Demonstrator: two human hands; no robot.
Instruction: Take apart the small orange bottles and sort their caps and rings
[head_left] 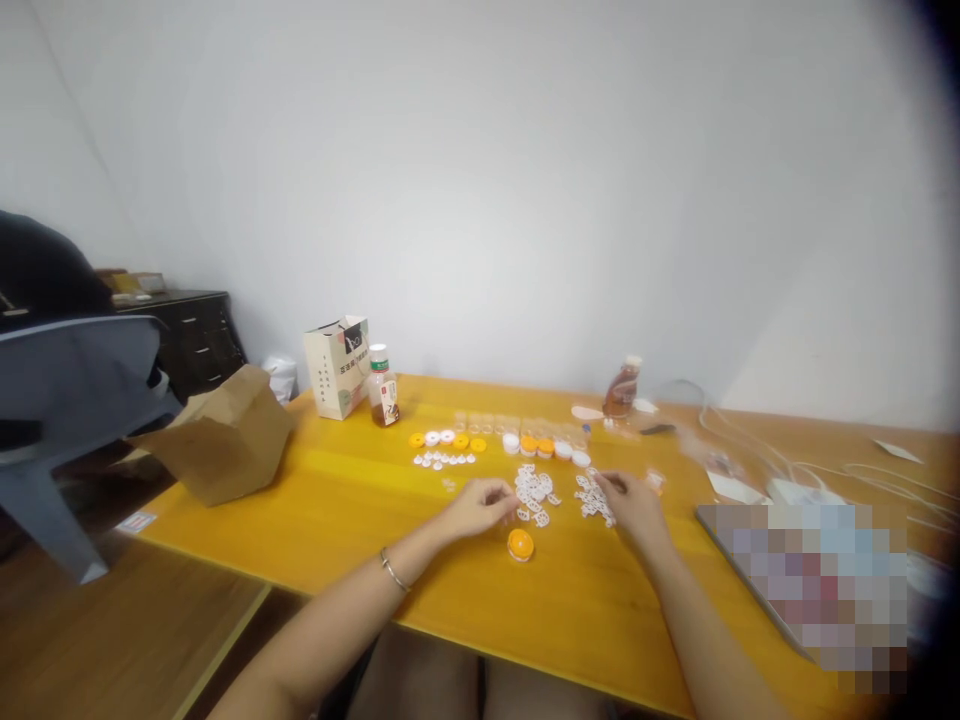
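My left hand (484, 506) is closed in a pinch beside a pile of small white openwork plastic pieces (534, 487); what its fingertips hold, if anything, is too blurred to name. At a second pile of white plastic pieces (592, 498), the fingertips of my right hand (637, 512) are pinched together, and what lies between them is hidden. Just in front of the left hand sits a round orange-topped part with a white base (520, 545). Behind the piles run a row of orange and white round caps (546, 447) and a group of small white cone-like pieces (442, 460).
Clear cups (499, 424) line up behind the caps. A paper bag (334, 370), a labelled bottle (383, 388) and a brown bottle (622, 388) stand farther back. A brown cardboard bag (232, 435) is left; a blurred-out laptop-like object (739, 555) and cables (862, 480) are right.
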